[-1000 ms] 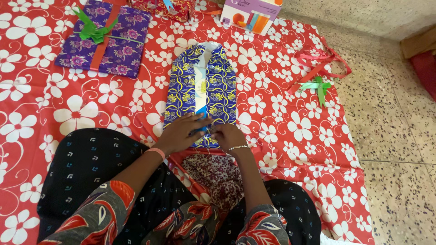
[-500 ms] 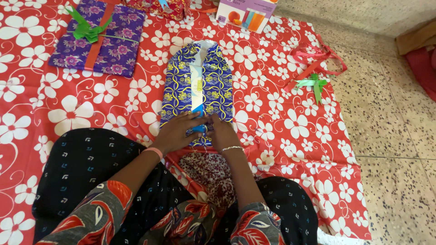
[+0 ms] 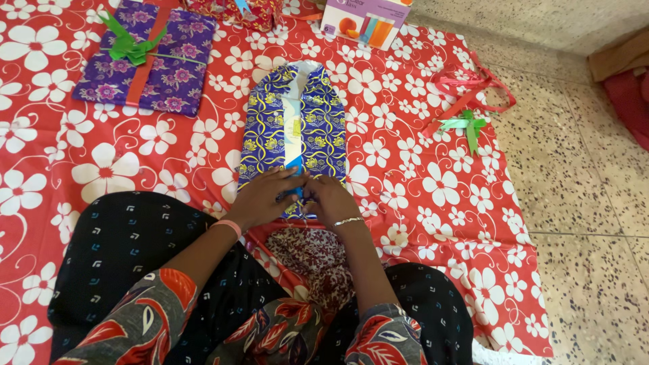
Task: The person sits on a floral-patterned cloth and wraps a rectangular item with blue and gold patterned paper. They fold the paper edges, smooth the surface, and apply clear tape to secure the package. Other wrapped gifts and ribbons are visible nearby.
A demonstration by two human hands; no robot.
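A long parcel half wrapped in blue and yellow patterned paper [image 3: 318, 128] lies lengthwise on the red flowered cloth [image 3: 419, 182] in front of me. A pale strip of the box shows down its middle. My left hand [image 3: 263, 197] presses on the near end of the paper. My right hand [image 3: 331, 199] sits beside it, fingers pinching the paper's near edge, with something small and blue between the two hands. The near end of the parcel is hidden under my fingers.
A purple flowered gift [image 3: 152, 57] with a green bow lies at the far left. A red wrapped gift [image 3: 236, 10] and a white printed carton [image 3: 365, 23] stand at the far edge. Red ribbon [image 3: 473, 88] and a green bow [image 3: 466, 125] lie right. Speckled floor [image 3: 581, 203] borders the cloth.
The view shifted slightly early on. My right hand has slid a little toward me along the parcel's near end; my left hand stays pressed in place.
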